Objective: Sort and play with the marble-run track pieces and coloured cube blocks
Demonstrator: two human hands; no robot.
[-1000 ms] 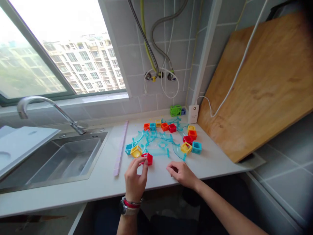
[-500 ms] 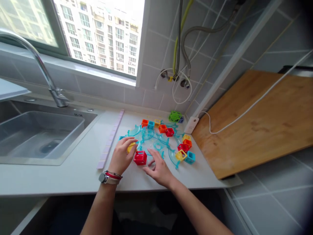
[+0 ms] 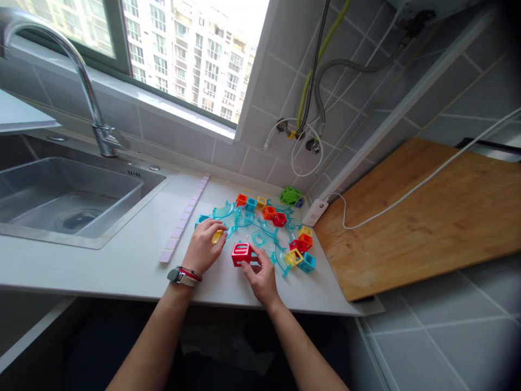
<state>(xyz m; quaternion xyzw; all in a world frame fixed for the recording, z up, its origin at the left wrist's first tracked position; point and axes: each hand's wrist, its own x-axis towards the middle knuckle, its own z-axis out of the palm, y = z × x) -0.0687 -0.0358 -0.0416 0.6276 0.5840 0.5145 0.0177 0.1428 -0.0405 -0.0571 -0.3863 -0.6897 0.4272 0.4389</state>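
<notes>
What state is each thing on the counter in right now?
left hand: closed over the yellow cube.
right hand: fingers gripping the red cube.
red cube: upright on the counter.
tap: no water running.
sink: no water in it.

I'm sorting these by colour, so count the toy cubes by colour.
Red cubes: 3, one in the right hand
Orange cubes: 3
Yellow cubes: 4, one under the left hand
Blue cubes: 4
Green cubes: 1
Total: 15
</notes>
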